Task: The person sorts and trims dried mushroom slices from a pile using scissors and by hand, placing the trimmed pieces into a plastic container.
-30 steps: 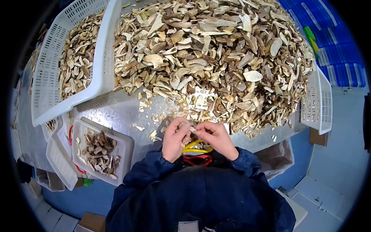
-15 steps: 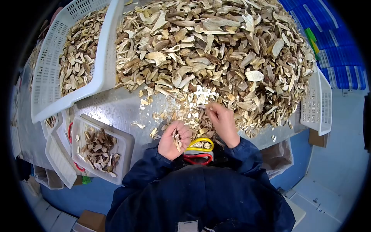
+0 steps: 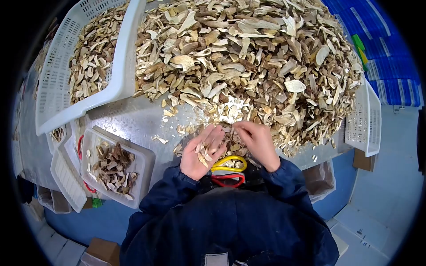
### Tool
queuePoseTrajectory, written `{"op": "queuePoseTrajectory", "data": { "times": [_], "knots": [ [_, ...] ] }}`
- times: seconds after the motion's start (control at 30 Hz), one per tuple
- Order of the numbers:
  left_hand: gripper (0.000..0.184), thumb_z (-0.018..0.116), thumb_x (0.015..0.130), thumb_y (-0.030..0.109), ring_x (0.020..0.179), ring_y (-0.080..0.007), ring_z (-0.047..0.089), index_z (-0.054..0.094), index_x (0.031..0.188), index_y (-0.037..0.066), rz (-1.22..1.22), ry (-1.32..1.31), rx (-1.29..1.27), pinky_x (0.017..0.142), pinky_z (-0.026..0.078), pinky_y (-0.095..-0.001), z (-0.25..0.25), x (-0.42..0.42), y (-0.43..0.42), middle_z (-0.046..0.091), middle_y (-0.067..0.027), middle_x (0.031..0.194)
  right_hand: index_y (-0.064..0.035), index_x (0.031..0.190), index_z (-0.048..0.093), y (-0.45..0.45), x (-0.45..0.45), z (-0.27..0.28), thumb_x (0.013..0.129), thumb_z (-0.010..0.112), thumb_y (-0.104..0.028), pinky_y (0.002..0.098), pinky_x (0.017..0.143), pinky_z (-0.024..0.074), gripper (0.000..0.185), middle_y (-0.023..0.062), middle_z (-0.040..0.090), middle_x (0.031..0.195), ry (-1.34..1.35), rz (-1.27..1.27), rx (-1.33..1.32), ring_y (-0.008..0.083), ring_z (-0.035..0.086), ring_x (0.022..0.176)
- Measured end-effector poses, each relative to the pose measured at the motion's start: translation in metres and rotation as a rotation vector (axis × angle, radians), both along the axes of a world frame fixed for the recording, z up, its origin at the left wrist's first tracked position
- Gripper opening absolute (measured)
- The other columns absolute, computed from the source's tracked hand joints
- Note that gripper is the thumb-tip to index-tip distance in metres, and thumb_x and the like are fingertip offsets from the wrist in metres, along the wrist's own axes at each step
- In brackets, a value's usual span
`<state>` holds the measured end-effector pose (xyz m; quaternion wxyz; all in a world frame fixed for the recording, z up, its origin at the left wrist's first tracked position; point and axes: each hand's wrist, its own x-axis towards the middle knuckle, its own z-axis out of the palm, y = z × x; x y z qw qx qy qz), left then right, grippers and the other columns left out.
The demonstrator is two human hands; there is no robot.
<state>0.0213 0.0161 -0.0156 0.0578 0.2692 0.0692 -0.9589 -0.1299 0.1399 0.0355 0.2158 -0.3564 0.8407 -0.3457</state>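
My left hand (image 3: 191, 160) is palm up with the fingers curled a little, and a few dried mushroom slices (image 3: 204, 155) rest in it. Just to its right, my right hand (image 3: 261, 142) is in a pinch close to the left fingertips; whatever is between its fingers is too small to make out. Both hands are at the near edge of a large heap of dried mushroom slices (image 3: 248, 62). Below them, near my body, lie a yellow looped handle (image 3: 230, 163) and a red looped handle (image 3: 228, 180), which look like scissor handles.
At left, a white slotted basket (image 3: 120, 57) holds more slices. Nearer stands a clear plastic tub (image 3: 144, 170) with darker pieces. Crumbs are scattered on the metal table (image 3: 128, 119). Another white basket (image 3: 366, 119) is at right, with blue crates (image 3: 381, 48) behind.
My left hand has opened from a loose curl, showing the slices in its palm, and risen slightly. My right hand has stayed pinched, now nearer the left fingertips.
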Motion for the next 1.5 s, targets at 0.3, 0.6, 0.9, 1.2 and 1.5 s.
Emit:
{"op": "queuePoseTrajectory", "data": {
  "times": [0.3, 0.6, 0.9, 1.2, 1.5],
  "knots": [
    [0.030, 0.046, 0.097, 0.018, 0.105, -0.0225, 0.058, 0.054, 0.125, 0.009, -0.004, 0.216, 0.220, 0.089, 0.050, -0.0394, -0.042, 0.016, -0.004, 0.060, -0.0080, 0.119, -0.0033, 0.091, 0.065, 0.002, -0.006, -0.021, 0.083, 0.066, -0.009, 0.0269, 0.054, 0.0419, 0.010, 0.0054, 0.061, 0.069, -0.223, -0.050, -0.065, 0.0134, 0.055, 0.057],
    [0.017, 0.047, 0.100, 0.021, 0.081, -0.0159, 0.054, 0.055, 0.107, 0.008, -0.109, 0.091, 0.137, 0.067, 0.050, -0.0284, -0.012, 0.006, 0.002, 0.055, -0.0039, 0.092, -0.0030, 0.101, 0.064, -0.022, -0.023, -0.035, 0.081, 0.068, -0.019, 0.0405, 0.058, 0.0511, 0.026, 0.0176, 0.066, 0.078, 0.465, -0.003, 0.213, 0.0332, 0.065, 0.066],
    [0.020, 0.049, 0.099, 0.018, 0.077, -0.0069, 0.050, 0.052, 0.114, 0.006, -0.243, -0.006, -0.620, 0.055, 0.039, -0.0188, 0.007, 0.007, 0.000, 0.053, -0.0013, 0.092, -0.0006, 0.084, 0.054, -0.012, -0.015, -0.006, 0.086, 0.063, -0.008, 0.0209, 0.056, 0.0438, 0.012, 0.0006, 0.059, 0.074, -0.675, -0.079, -0.057, 0.0033, 0.054, 0.064],
    [0.014, 0.060, 0.093, 0.012, 0.067, -0.0048, 0.052, 0.057, 0.104, 0.005, -0.240, -0.012, -0.699, 0.052, 0.040, -0.0183, 0.019, 0.001, 0.004, 0.059, 0.0001, 0.083, -0.0007, 0.103, 0.063, 0.011, 0.022, 0.012, 0.092, 0.059, -0.009, 0.0186, 0.057, 0.0385, 0.014, -0.0020, 0.057, 0.077, -0.975, -0.149, -0.212, 0.0027, 0.049, 0.066],
    [0.012, 0.059, 0.092, 0.011, 0.061, -0.0023, 0.046, 0.061, 0.103, 0.005, -0.350, -0.057, -1.138, 0.051, 0.035, -0.0183, 0.022, -0.003, 0.015, 0.057, 0.0026, 0.077, -0.0005, 0.084, 0.060, 0.020, 0.037, -0.001, 0.084, 0.063, -0.006, 0.0207, 0.049, 0.0357, 0.006, -0.0038, 0.052, 0.063, -0.532, -0.091, -0.172, 0.0024, 0.045, 0.058]
  ]
}}
